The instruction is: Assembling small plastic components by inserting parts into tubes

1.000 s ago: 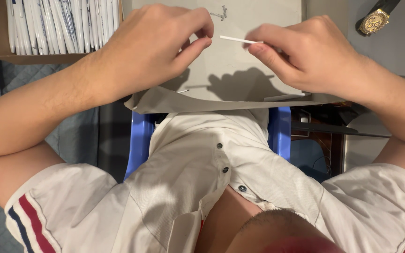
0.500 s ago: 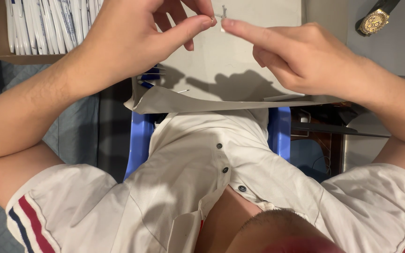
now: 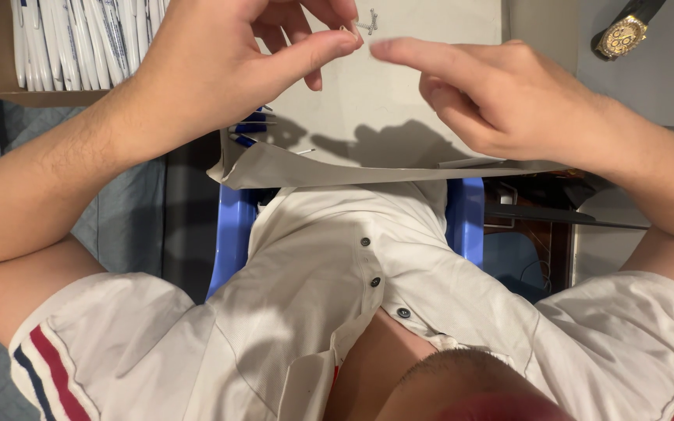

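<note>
We see a tiny pale pin [image 3: 367, 23] held above the grey sheet [image 3: 399, 117], pinched in our left hand [image 3: 220, 70] so it stays steady. Our right hand [image 3: 501, 93] holds nothing; its fingers [image 3: 407, 53] point loosely beside it. A wristwatch [image 3: 624, 33] lies aside.

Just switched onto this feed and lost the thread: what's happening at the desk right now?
A seated person in a white shirt works over a pale sheet on the desk. The left hand pinches a tiny thin piece between thumb and fingertips; what it is cannot be told. The right hand holds nothing, index finger pointing toward that pinch. Another small piece lies on the sheet. A cardboard box of white pens sits at the left, a gold wristwatch at the right.
</note>
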